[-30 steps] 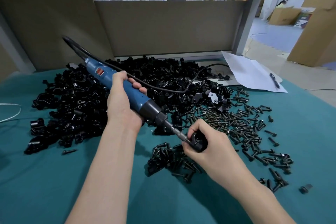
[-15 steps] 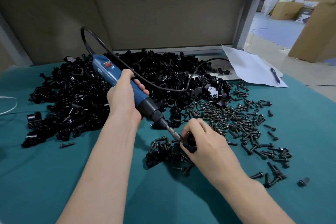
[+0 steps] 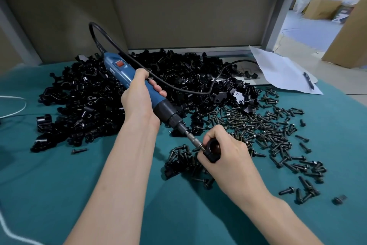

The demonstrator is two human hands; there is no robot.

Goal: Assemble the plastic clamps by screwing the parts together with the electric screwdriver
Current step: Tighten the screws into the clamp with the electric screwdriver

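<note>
Screw-driving step. Left hand (image 3: 139, 97) wrapped around blue electric screwdriver (image 3: 139, 87), bit tip seated at black plastic clamp (image 3: 213, 150), pinched in right hand (image 3: 224, 157) just above teal mat (image 3: 59, 185). Next, presumably: bit square and clamp steady until fully seated.

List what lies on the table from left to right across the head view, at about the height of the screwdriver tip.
White cord → pile of black clamp parts → left hand on the electric screwdriver → right hand holding a black clamp → scattered screws → white paper with a pen.
</note>
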